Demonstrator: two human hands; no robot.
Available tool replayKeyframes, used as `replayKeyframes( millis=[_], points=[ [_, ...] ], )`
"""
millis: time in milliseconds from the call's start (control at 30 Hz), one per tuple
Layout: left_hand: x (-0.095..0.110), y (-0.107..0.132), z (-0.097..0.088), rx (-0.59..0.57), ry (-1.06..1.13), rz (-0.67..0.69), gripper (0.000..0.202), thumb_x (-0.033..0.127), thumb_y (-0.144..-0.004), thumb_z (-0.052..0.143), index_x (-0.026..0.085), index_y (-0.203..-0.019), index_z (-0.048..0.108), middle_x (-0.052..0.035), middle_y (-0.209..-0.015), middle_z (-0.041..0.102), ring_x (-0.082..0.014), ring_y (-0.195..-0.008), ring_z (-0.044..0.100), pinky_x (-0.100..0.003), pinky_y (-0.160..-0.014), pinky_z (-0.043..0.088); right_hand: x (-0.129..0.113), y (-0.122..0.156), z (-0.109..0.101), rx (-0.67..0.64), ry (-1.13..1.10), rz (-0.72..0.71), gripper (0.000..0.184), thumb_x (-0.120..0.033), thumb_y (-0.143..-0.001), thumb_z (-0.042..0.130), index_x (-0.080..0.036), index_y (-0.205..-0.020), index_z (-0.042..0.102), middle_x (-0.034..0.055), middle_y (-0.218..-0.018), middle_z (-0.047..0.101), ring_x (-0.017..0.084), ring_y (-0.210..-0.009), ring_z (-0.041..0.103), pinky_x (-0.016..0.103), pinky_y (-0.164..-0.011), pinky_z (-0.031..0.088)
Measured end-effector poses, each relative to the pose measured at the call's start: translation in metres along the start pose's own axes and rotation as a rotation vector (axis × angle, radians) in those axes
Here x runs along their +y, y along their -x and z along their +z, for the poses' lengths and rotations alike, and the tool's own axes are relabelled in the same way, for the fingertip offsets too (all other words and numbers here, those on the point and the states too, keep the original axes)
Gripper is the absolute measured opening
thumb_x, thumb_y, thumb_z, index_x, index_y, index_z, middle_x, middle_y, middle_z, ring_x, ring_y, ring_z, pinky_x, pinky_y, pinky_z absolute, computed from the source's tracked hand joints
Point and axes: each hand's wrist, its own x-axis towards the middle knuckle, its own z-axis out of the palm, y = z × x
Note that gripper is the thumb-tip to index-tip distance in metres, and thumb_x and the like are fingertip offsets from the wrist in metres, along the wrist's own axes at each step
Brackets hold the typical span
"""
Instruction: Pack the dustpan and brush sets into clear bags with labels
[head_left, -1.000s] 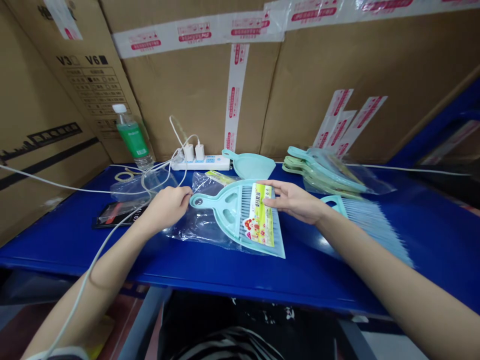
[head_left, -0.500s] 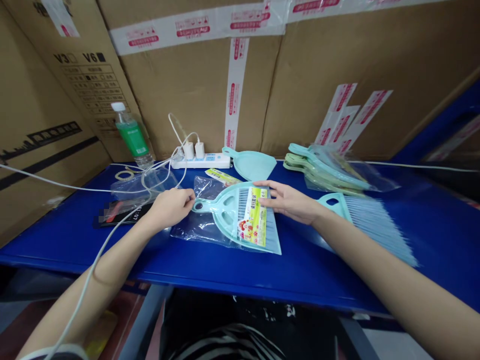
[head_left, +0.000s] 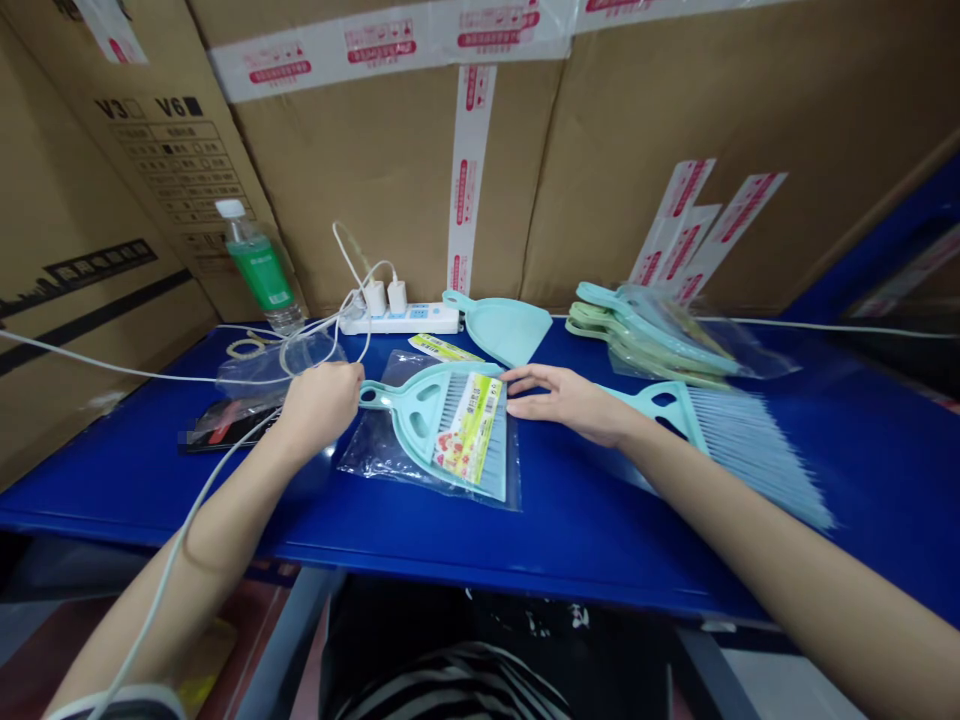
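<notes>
A light-blue dustpan (head_left: 415,412) with a small brush (head_left: 491,458) nested in it lies in front of me. A tilted yellow-green label card (head_left: 474,425) rests over the bristles. Under or around them spreads a clear plastic bag (head_left: 365,447); whether the set is inside it I cannot tell. My left hand (head_left: 326,400) is closed at the tip of the dustpan's handle, its fingertips partly hidden. At the wide end, my right hand (head_left: 566,402) has its fingers stretched out, the tips by the dustpan's upper right edge.
Behind lie another dustpan (head_left: 506,328), a second label card (head_left: 442,347) and a white power strip (head_left: 409,319). To the right are a loose brush (head_left: 739,440) and a stack of bagged dustpans (head_left: 652,335). A bottle (head_left: 262,270), cables and a phone (head_left: 225,425) are at left.
The dustpan with its brush has slid left across the bag, and the card has tilted. My left hand has shifted left; my right fingers have come off the card to the dustpan's edge.
</notes>
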Motion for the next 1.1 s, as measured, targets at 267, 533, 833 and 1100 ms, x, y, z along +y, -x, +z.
replayKeyframes(
  millis=[267, 533, 833, 1100],
  points=[
    [-0.004, -0.001, 0.002, -0.034, -0.089, -0.134, 0.037, 0.010, -0.086, 0.033, 0.014, -0.100, 0.066, -0.0176, -0.099, 0.070, -0.0343, -0.096, 0.067, -0.040, -0.075, 0.053, -0.002, 0.002, 0.001, -0.014, -0.012, 0.022, 0.036, -0.016, -0.069, 0.073, -0.017, -0.103, 0.061, 0.0099, -0.110, 0.064, 0.022, -0.103, 0.064, 0.043, -0.099, 0.045],
    [-0.004, 0.001, 0.002, -0.027, -0.130, -0.134, 0.038, 0.006, -0.086, 0.033, 0.013, -0.103, 0.065, -0.0183, -0.096, 0.070, -0.0333, -0.095, 0.068, -0.039, -0.074, 0.053, 0.002, 0.000, -0.001, -0.030, 0.006, -0.020, 0.032, -0.017, -0.069, 0.073, -0.018, -0.099, 0.061, 0.0083, -0.107, 0.065, 0.022, -0.100, 0.066, 0.042, -0.096, 0.049],
    [-0.002, 0.000, 0.002, -0.050, -0.132, -0.026, 0.045, 0.001, -0.083, 0.033, 0.017, -0.112, 0.064, -0.0127, -0.104, 0.069, -0.0321, -0.097, 0.067, -0.038, -0.075, 0.053, -0.005, 0.001, 0.005, 0.074, 0.159, -0.181, 0.019, -0.011, -0.078, 0.055, -0.016, -0.095, 0.062, 0.0078, -0.093, 0.066, 0.019, -0.084, 0.069, 0.035, -0.078, 0.056],
    [0.001, 0.000, 0.002, -0.047, -0.141, 0.044, 0.043, 0.001, -0.082, 0.033, 0.016, -0.107, 0.065, -0.0130, -0.100, 0.067, -0.0324, -0.092, 0.068, -0.037, -0.070, 0.052, 0.005, 0.000, -0.001, 0.185, 0.697, -0.529, 0.026, -0.020, -0.078, 0.054, -0.017, -0.102, 0.065, 0.0118, -0.099, 0.067, 0.024, -0.085, 0.060, 0.040, -0.068, 0.053]
  ],
)
